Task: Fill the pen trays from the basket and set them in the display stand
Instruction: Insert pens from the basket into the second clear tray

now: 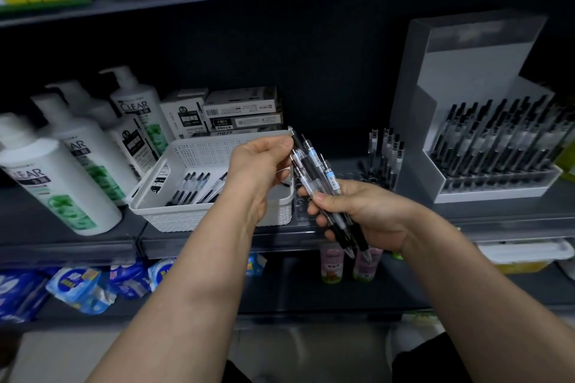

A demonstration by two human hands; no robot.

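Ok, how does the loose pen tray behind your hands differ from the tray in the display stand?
The loose tray holds only a few pens at its right end, with empty holes showing; the stand tray is packed in rows. The loose tray sits on the shelf between the basket and the display stand; the stand tray sits inside the stand. Both hold the same clear-and-black pens standing up.

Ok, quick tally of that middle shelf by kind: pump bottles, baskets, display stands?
Pump bottles: 4
Baskets: 1
Display stands: 1
Total: 6
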